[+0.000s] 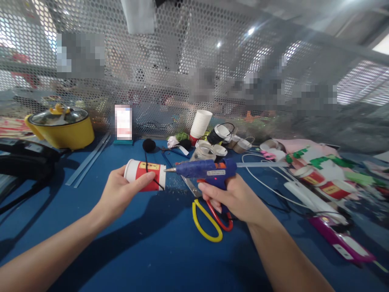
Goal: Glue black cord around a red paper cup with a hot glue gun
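My left hand [124, 186] is closed around a red and white paper cup [138, 172] that lies on its side in the air. A black cord [147, 162] crosses the cup's wall, and its far end runs toward a black ball of yarn [148, 145]. In my right hand [231, 194] is a blue glue gun [200, 169], gripped by its handle. Its metal nozzle points left at the cup's base; whether the two touch I cannot tell. A clear glue stick [261, 164] sticks out of the gun's back. Scissors [208, 227] with yellow and red handles lie beneath the gun.
A yellow pot [67, 132] with a glass lid stands at the back left, beside loose glue sticks [88, 160]. Stacked white cups [200, 123] and a glass jar [203, 152] stand behind the gun. A purple power strip [342, 239], cables and paper scraps [322, 152] cover the right.
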`<state>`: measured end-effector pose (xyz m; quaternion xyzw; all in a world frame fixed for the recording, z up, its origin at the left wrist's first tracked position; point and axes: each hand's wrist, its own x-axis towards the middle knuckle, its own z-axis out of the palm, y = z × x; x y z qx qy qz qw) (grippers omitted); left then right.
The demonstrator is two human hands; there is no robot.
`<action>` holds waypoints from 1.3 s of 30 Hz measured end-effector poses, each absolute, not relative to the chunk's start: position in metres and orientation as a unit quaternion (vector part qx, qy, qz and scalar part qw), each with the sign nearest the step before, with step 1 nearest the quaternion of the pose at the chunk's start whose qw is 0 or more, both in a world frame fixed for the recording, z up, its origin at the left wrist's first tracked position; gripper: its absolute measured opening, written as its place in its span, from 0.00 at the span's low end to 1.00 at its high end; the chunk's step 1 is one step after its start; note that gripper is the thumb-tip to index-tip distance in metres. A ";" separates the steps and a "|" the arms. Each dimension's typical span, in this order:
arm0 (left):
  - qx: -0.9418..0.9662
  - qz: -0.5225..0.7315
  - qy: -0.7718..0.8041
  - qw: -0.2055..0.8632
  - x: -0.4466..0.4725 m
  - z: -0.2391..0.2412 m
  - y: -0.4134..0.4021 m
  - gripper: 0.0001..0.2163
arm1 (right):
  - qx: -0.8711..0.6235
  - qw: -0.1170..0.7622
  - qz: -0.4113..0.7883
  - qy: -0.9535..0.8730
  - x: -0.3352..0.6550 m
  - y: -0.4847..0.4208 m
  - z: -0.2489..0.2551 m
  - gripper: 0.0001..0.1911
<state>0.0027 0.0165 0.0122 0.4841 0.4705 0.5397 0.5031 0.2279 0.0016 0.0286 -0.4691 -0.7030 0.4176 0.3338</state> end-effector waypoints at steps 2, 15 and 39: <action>0.480 0.543 0.476 0.499 0.002 0.012 0.017 0.09 | -0.467 0.328 0.424 -0.703 0.229 0.000 0.028 0.15; 0.465 0.539 0.484 0.508 0.002 0.014 0.018 0.09 | -0.474 0.311 0.437 -0.698 0.229 -0.001 0.030 0.15; 0.565 0.531 0.503 0.381 0.001 0.023 0.010 0.08 | -0.414 0.345 0.543 -0.644 0.227 0.004 0.028 0.15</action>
